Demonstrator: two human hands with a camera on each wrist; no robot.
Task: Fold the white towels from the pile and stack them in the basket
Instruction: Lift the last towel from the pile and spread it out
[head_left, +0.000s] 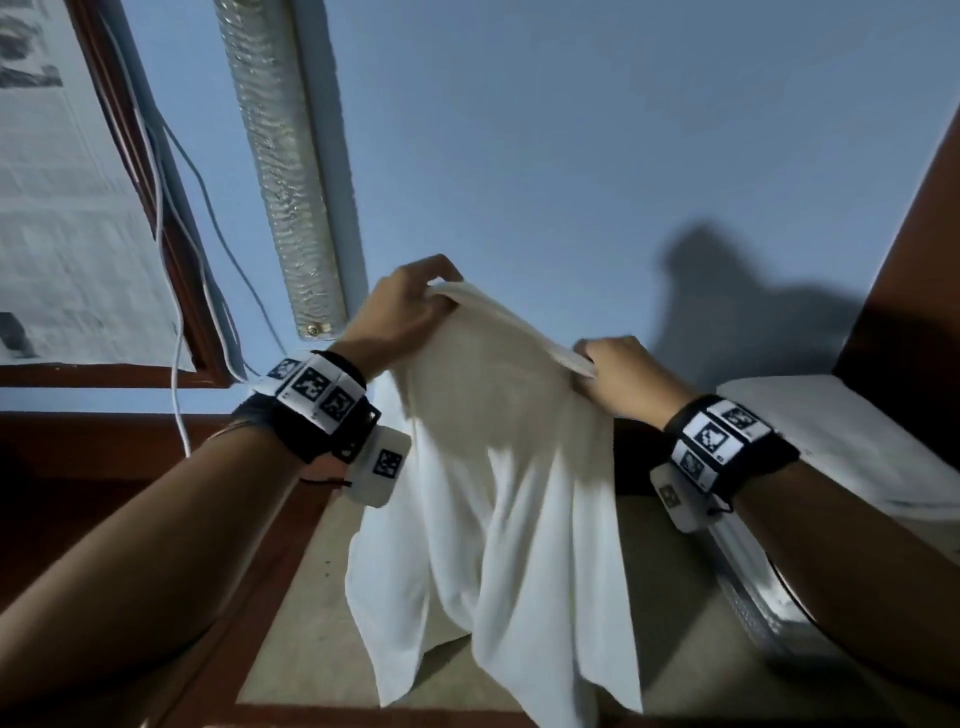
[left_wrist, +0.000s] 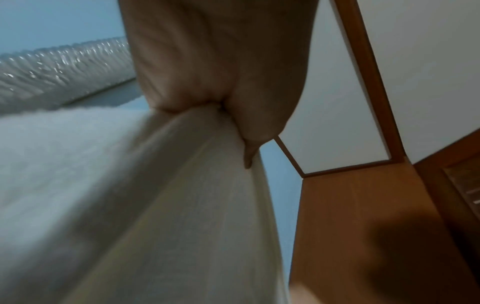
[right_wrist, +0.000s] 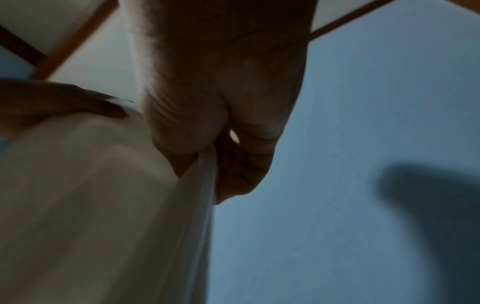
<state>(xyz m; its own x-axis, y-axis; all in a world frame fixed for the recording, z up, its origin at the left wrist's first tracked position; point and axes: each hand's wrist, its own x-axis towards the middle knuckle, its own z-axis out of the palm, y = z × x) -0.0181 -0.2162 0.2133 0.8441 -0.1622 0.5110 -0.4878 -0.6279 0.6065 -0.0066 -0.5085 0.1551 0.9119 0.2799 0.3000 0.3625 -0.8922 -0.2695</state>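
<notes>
White towel (head_left: 488, 493): hanging at frame centre, left hand (head_left: 400, 312) and right hand (head_left: 623, 374) each pinching its top edge. Risk: the thin pinches are looking liable to slip, dropping one end and skewing the fold.

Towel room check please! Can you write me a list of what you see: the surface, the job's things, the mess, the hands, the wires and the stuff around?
Surface: tan tabletop with a reddish-brown edge, below the hanging cloth.
Job's things: white towel held up by its top edge, hanging loose, not yet folded; other white cloth at the right. No basket clearly seen.
Clutter: nothing seen.
Hands: left hand pinches one end of the top edge, right hand grips the other; both wrists wear marker bands.
Cables: white cables run down the wall at left.
Surroundings: blue wall, silver ribbed duct, wooden frame covered with newspaper.
</notes>
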